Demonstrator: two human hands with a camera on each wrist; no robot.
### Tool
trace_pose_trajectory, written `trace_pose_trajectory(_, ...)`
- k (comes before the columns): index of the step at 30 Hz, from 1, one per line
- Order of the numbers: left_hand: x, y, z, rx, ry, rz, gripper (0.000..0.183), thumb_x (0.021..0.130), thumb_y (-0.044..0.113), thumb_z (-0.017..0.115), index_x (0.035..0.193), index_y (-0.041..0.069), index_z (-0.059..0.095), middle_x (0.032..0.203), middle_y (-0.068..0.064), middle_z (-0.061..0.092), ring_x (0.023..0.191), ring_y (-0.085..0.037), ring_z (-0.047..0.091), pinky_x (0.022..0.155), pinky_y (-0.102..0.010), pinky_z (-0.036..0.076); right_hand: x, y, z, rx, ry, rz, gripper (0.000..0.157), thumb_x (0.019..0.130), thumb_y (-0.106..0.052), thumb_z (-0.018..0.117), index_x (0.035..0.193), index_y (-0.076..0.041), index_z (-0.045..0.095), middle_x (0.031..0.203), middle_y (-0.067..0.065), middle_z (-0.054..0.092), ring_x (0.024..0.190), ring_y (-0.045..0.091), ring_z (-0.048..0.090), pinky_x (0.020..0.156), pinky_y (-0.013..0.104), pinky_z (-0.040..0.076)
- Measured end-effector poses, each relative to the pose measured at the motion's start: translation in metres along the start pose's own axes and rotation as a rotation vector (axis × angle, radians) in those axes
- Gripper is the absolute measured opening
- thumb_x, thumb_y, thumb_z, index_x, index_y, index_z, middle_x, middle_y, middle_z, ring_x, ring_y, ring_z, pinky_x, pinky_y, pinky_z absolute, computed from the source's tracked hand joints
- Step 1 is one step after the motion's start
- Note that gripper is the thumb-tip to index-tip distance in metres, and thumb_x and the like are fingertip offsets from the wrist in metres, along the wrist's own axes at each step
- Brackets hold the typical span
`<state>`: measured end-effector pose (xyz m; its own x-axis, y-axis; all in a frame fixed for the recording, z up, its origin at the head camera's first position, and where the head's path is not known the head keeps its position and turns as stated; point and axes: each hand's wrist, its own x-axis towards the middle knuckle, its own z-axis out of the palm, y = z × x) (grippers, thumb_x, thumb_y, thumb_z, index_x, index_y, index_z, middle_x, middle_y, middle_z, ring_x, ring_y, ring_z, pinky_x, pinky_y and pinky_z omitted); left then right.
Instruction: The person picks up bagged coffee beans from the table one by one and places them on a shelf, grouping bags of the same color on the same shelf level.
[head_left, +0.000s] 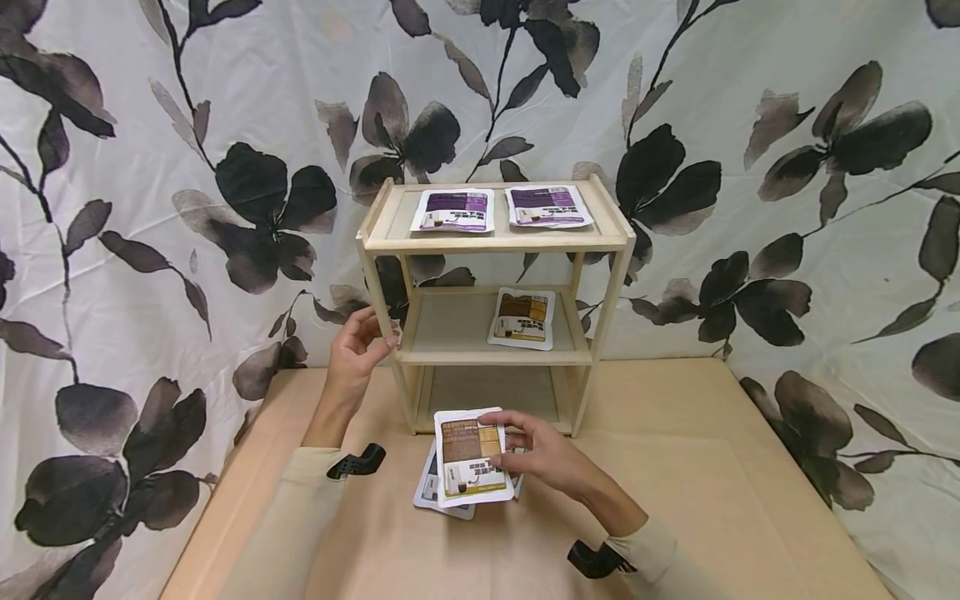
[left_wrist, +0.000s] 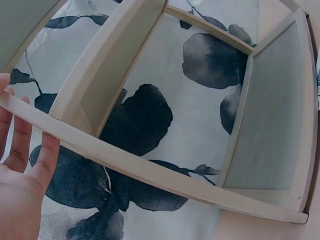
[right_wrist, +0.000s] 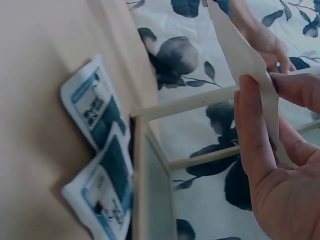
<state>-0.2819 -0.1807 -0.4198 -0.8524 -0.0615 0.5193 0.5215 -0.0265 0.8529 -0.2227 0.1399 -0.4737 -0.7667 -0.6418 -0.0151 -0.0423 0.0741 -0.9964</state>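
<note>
The right hand (head_left: 551, 457) holds a brown-and-white pouch (head_left: 472, 454) raised in front of the rack, apart from the surface (head_left: 675, 467); its fingers are closed to the pouch's thinness, thumb on one face and fingertips on the other; gripping near one side edge leaves most of the printed face uncovered towards the head, and probably keeps the flat packet from flopping.

The left hand (head_left: 356, 350) is at the left front post of the three-tier wooden shelf rack (head_left: 495, 243), its fingers loosely bent about the post, thumb at the front and the others behind; this looks like a steadying hold, since so light a frame could shift if bumped.

Two blue-and-white pouches (right_wrist: 95, 102) (right_wrist: 110, 187) lie on the surface below the held one, one lapping the other's corner; they seem loosely piled, within easy reach of the right hand.

On the top shelf two purple-and-white pouches (head_left: 453, 211) (head_left: 549, 207) lie flat side by side with a gap between them; on the middle shelf a second brown pouch (head_left: 522, 321) lies flat towards the right; the arrangement appears to be by colour, a tier to each, with the faces up so that the print shows.
</note>
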Motion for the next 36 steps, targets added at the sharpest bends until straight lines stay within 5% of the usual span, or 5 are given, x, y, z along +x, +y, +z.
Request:
trace_pose_trajectory(7,0.001,0.0,0.0,-0.006,-0.003,0.007,0.048,0.09,-0.008,0.069,0.135,-0.001,0.054,0.112,0.0,0.067,0.104,-0.021,0.058,0.09,-0.028,0.046,0.003,-0.017,-0.005,-0.007,0.018,-0.028,0.058,0.092,-0.005,0.072,0.145,-0.007,0.05,0.116,0.02,0.067,0.099,0.025,0.068,0.079,0.031,0.058)
trace_pose_trajectory(19,0.002,0.0,-0.001,-0.04,-0.001,0.033,0.043,0.088,-0.012,0.067,0.129,0.0,0.059,0.114,-0.031,0.062,0.103,-0.033,0.059,0.088,-0.03,0.047,0.015,-0.047,-0.014,-0.033,0.064,-0.098,0.059,0.09,-0.005,0.074,0.145,-0.01,0.051,0.12,0.02,0.065,0.101,0.025,0.068,0.079,0.035,0.06)
trace_pose_trajectory(29,0.002,0.001,0.0,-0.045,-0.014,0.034,0.044,0.089,-0.011,0.066,0.127,0.011,0.063,0.115,-0.027,0.062,0.101,-0.021,0.06,0.087,-0.027,0.049,0.03,-0.062,-0.025,-0.024,0.097,-0.147,0.061,0.089,-0.001,0.074,0.145,-0.011,0.051,0.126,0.02,0.061,0.101,0.025,0.069,0.081,0.036,0.059)
trace_pose_trajectory(36,0.002,-0.001,-0.001,-0.054,-0.019,0.038,0.044,0.09,-0.013,0.064,0.132,-0.006,0.055,0.109,-0.004,0.068,0.101,-0.019,0.061,0.086,-0.024,0.049,0.04,-0.075,-0.029,-0.014,0.116,-0.139,0.063,0.089,-0.003,0.075,0.146,-0.01,0.05,0.12,0.02,0.065,0.098,0.024,0.07,0.079,0.035,0.059)
